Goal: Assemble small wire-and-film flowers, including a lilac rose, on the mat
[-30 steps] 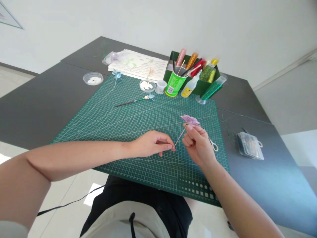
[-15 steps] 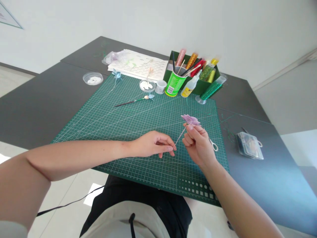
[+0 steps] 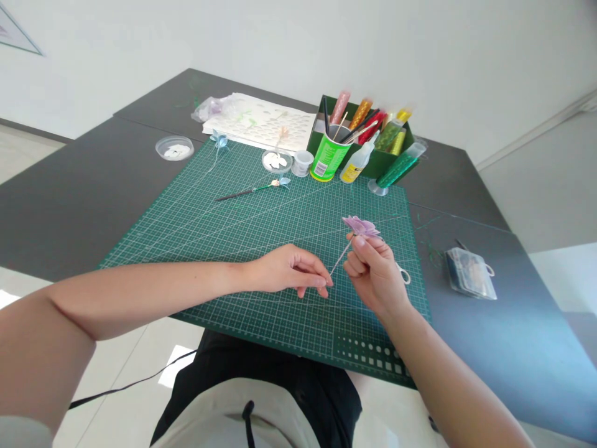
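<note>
A purple artificial flower (image 3: 361, 226) with a thin pale stem is held above the green cutting mat (image 3: 261, 230). My right hand (image 3: 375, 267) pinches it between thumb and fingers just beneath the petals. Lower on the left, my left hand (image 3: 298, 270) has its thumb and fingertips closed on the free end of the stem, so the stem slants between both hands. Partly hidden behind my right hand lies a white loop handle (image 3: 403, 274), perhaps of scissors. Farther back on the mat rests a dark thin stick (image 3: 237, 195) with a small blue and cream flower at its tip.
At the back stand a green can (image 3: 329, 158) of tools, a glue bottle (image 3: 357, 163) and a dark green box (image 3: 321, 115) of colourful rolls. Dishes of white pieces (image 3: 175, 149), a blue flower (image 3: 219, 140) and white sheets (image 3: 261, 121) lie leftward. A clear case (image 3: 471, 274) sits right.
The flower has shifted very slightly to the right with my right hand. Both hands keep the same grip on it.
</note>
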Tool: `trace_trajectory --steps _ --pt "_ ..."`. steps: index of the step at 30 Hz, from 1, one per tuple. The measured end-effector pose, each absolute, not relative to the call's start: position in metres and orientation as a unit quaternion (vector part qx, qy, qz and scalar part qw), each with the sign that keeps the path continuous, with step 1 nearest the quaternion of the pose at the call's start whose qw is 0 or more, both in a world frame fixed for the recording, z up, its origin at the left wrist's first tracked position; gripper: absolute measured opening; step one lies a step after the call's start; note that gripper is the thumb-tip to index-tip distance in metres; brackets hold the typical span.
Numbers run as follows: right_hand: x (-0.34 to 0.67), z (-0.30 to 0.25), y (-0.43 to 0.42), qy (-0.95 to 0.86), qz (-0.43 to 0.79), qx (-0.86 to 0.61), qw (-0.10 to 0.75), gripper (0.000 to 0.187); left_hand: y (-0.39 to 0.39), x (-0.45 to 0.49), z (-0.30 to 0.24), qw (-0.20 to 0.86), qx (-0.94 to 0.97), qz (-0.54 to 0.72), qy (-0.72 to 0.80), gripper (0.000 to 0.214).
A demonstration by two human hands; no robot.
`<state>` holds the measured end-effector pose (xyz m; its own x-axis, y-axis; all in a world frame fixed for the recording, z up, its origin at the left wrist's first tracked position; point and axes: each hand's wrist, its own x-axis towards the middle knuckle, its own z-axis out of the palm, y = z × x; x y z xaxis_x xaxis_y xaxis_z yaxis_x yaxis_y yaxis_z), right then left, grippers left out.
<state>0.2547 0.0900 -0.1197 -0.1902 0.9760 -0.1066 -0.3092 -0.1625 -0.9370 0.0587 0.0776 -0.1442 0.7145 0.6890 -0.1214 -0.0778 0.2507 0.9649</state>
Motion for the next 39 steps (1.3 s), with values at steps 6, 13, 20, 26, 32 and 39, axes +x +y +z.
trace_trajectory --steps 6,13,20,26,32,39 --pt "0.256 -0.121 0.091 -0.426 0.645 -0.397 0.496 0.025 0.079 0.056 -0.145 0.748 0.558 0.249 0.259 0.021" --pt "0.254 -0.120 0.090 -0.421 0.647 -0.393 0.500 0.025 0.081 0.056 -0.144 0.755 0.558 0.242 0.247 0.018" --pt "0.254 -0.119 0.090 -0.411 0.659 -0.388 0.496 0.023 0.080 0.055 -0.143 0.759 0.553 0.236 0.248 0.010" --pt "0.252 -0.124 0.086 -0.419 0.675 -0.384 0.470 0.020 0.078 0.053 -0.138 0.713 0.570 0.275 0.301 0.023" --pt "0.246 -0.133 0.080 -0.430 0.703 -0.390 0.412 0.022 0.078 0.054 -0.136 0.674 0.561 0.373 0.304 0.023" --pt "0.246 -0.135 0.081 -0.429 0.707 -0.395 0.400 0.022 0.078 0.056 -0.136 0.712 0.519 0.360 0.306 0.021"
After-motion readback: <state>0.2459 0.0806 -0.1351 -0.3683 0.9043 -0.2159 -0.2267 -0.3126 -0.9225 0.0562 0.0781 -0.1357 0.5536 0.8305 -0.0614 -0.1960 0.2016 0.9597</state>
